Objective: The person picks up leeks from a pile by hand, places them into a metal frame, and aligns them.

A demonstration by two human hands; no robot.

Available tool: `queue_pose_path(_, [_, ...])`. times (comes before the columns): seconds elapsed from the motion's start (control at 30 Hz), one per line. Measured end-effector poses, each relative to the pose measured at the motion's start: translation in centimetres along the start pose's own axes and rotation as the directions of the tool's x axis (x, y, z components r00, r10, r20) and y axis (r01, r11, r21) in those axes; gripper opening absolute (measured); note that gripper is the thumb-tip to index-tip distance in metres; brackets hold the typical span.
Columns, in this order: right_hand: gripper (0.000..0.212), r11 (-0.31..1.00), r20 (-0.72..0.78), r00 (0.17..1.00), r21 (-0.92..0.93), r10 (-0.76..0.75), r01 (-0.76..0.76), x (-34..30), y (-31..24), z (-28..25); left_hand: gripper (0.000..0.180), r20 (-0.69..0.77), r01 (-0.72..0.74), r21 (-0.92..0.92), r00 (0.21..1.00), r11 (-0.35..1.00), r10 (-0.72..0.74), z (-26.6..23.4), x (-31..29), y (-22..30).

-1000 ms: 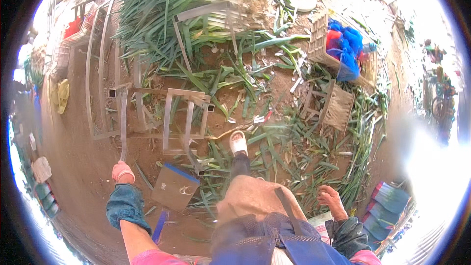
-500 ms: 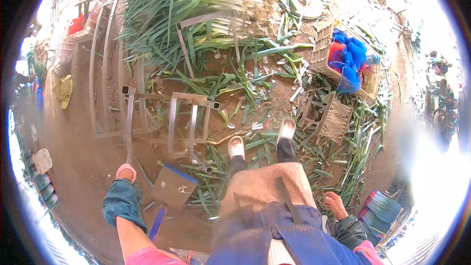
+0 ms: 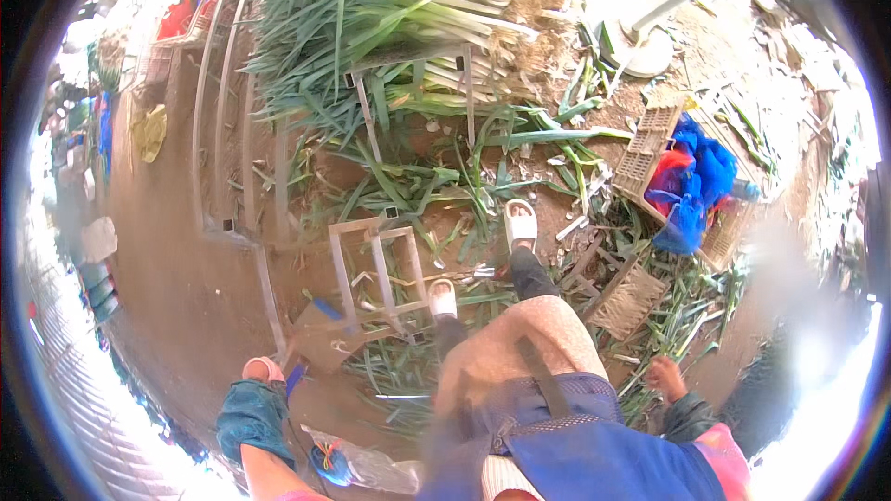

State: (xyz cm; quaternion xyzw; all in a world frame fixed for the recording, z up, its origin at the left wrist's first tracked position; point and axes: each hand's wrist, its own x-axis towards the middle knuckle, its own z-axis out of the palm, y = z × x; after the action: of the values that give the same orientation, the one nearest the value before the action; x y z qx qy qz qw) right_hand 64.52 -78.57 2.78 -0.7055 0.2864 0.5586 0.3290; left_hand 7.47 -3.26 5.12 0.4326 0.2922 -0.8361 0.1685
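Head view: the left hand (image 3: 264, 370) clamps a metal frame (image 3: 269, 301). I can't tell whether the right hand (image 3: 665, 377) is closed.

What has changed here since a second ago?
The person's white-sandalled right foot has come into view, ahead of the left foot. The grey metal tube frame, held by the left hand, seems shifted nearer the person, overlapping the flat brown board in view. Nothing was visibly grabbed or released; the right hand looks empty. The green-and-white leek pile and beige lattice crate stayed put.
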Motion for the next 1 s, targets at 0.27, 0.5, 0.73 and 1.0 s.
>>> queue_pose_path(0.27, [0.033, 0.968, -0.092, 0.983, -0.212, -0.157, 0.134, 2.9, -17.1, -4.4, 0.032, -0.048, -0.294, -0.637, 0.938, 0.712, 0.343, 10.0, -1.1, 6.9])
queue_pose_path(0.5, [0.040, 0.814, 0.064, 0.988, -0.561, -0.138, 0.150, -0.2, -20.7, 0.6, 0.025, -0.643, -0.726, -0.618, 0.244, -0.303, 0.726, 21.2, 11.9, 24.8])
queue_pose_path(0.73, [0.025, 0.210, 0.512, 0.821, -0.799, -0.253, 0.563, 2.5, -29.9, 8.1, 0.016, -0.341, -0.377, -0.925, 0.757, -0.053, 0.558, 32.3, 18.8, 40.7])
queue_pose_path(1.0, [0.016, -0.829, 0.953, 0.263, -0.267, -0.150, 0.491, 9.4, -49.1, 33.7, 0.024, -0.280, 0.215, -0.313, 0.910, -0.925, 0.306, 29.4, 11.1, 46.1])
